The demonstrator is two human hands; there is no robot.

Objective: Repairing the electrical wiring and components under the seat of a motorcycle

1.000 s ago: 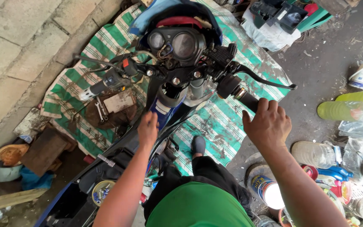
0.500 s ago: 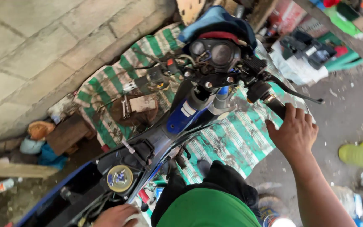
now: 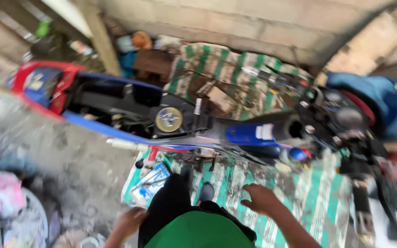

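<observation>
A stripped blue motorcycle [image 3: 249, 134] lies across the view, its round gold fuel cap [image 3: 168, 119] near the middle and its dashboard and handlebars [image 3: 345, 117] at the right. It stands on a green-and-white striped mat [image 3: 318, 197]. My right hand [image 3: 259, 199] hovers over the mat just below the frame with its fingers spread, holding nothing. My left hand [image 3: 131, 220] hangs low beside my black trousers, fingers loosely curled and blurred. It is close to a blue flat package [image 3: 150, 181] on the mat's corner.
A concrete block wall [image 3: 263, 23] and a wooden post [image 3: 102, 41] run behind the motorcycle. A blue cloth [image 3: 382, 98] lies beyond the handlebars. Plastic bags and rubbish [image 3: 10, 206] sit on the concrete floor at the lower left.
The view has swung round, so the motorcycle now lies sideways. My right hand has come off the handlebar grip and down over the mat. My left hand has dropped to my side.
</observation>
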